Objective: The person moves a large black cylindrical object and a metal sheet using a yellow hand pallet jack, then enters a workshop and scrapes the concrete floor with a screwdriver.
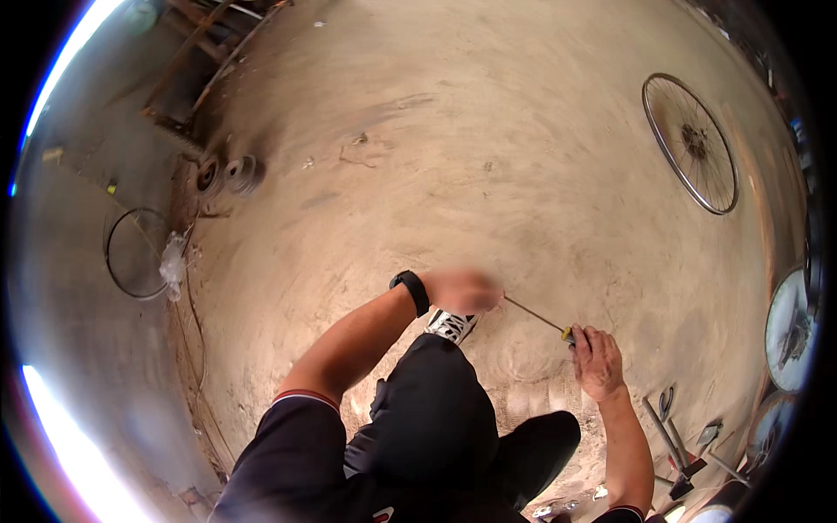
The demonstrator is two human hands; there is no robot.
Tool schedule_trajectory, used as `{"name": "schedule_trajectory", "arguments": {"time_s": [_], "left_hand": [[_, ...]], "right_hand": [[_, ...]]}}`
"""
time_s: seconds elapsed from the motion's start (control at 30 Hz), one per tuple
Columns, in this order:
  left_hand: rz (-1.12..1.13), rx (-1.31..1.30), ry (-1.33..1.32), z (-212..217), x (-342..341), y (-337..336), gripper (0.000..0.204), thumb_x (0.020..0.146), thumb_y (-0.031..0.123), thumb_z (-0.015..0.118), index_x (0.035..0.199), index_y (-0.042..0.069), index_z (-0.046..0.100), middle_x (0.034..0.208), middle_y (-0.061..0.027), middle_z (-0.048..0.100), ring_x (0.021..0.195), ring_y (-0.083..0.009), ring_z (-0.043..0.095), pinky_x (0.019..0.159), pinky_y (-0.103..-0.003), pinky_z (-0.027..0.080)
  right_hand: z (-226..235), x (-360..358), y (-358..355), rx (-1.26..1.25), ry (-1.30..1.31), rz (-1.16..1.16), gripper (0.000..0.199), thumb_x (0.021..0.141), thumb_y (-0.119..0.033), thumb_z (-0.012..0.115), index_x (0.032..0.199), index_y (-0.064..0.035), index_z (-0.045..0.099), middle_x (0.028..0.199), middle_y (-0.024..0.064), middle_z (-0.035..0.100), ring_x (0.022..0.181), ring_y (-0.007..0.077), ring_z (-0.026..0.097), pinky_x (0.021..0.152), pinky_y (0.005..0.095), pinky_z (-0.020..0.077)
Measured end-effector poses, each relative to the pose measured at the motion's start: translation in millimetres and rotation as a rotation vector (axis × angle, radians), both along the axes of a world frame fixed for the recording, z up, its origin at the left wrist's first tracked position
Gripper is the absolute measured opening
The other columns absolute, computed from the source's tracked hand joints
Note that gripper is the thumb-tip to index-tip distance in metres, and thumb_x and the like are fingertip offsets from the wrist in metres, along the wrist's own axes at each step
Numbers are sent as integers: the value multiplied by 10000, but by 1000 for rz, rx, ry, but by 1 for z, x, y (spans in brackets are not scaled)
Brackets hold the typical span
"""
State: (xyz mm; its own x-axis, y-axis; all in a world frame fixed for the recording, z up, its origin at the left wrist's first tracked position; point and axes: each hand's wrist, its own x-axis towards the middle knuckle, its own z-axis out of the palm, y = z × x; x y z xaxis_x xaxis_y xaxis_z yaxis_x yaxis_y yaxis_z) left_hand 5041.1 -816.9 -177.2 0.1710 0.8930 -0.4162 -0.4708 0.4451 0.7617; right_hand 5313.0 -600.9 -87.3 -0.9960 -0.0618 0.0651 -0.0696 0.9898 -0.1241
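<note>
My right hand (598,362) is closed round the yellow-and-dark handle of a screwdriver (534,314). Its long thin metal shaft slants up and left, with the tip end close beside my left hand (466,290). That hand is smeared, so its fingers and anything in them do not show. A black watch (410,293) is on the left wrist. Just below the left hand, a black-and-white shoe (452,325) rests on the floor, with my dark-trousered knee in front of it.
A spoked bicycle wheel (690,143) lies at the far right. Several tools, among them a hammer (689,475), are at the lower right near round metal-coloured basins (789,331). Two pulley-like metal parts (242,174) and a thin hoop (131,253) are on the left.
</note>
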Motion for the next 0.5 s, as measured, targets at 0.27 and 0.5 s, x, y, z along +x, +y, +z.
{"name": "schedule_trajectory", "arguments": {"time_s": [0.27,0.5], "left_hand": [[91,-177,-376,-68,-1,16,341,1025,247,476,1031,-64,615,589,36,381,436,-57,325,386,-227,256],[77,-229,-516,-98,-22,67,348,1003,222,525,1193,-63,586,614,35,387,468,-52,315,408,-212,255]], "right_hand": [[-68,-3,25,-85,-141,-720,389,890,-149,602,1264,-87,511,1083,128,545,965,338,581,812,455,492],[-137,-72,36,-193,-130,-1253,349,908,-175,576,1246,-143,495,1105,137,541,994,349,595,792,478,499]]}}
